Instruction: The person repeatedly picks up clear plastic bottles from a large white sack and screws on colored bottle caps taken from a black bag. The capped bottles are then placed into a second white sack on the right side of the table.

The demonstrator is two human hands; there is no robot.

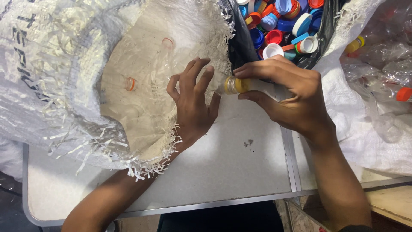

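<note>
My right hand (pixel 292 94) pinches a yellow bottle cap (pixel 236 85) between thumb and fingers, just below the black bag of caps. My left hand (pixel 193 101) is spread with fingers apart, holding nothing, its palm over the mouth of a white woven sack (pixel 51 64). Inside that sack lie clear plastic bottles (pixel 141 81), two showing orange neck rings. Both hands rest over a grey table (pixel 231 163).
A black bag (pixel 283 25) full of several coloured caps sits at the top centre. A second white sack (pixel 377 86) of clear bottles lies at the right, with an orange cap showing. The table's front edge runs along the bottom.
</note>
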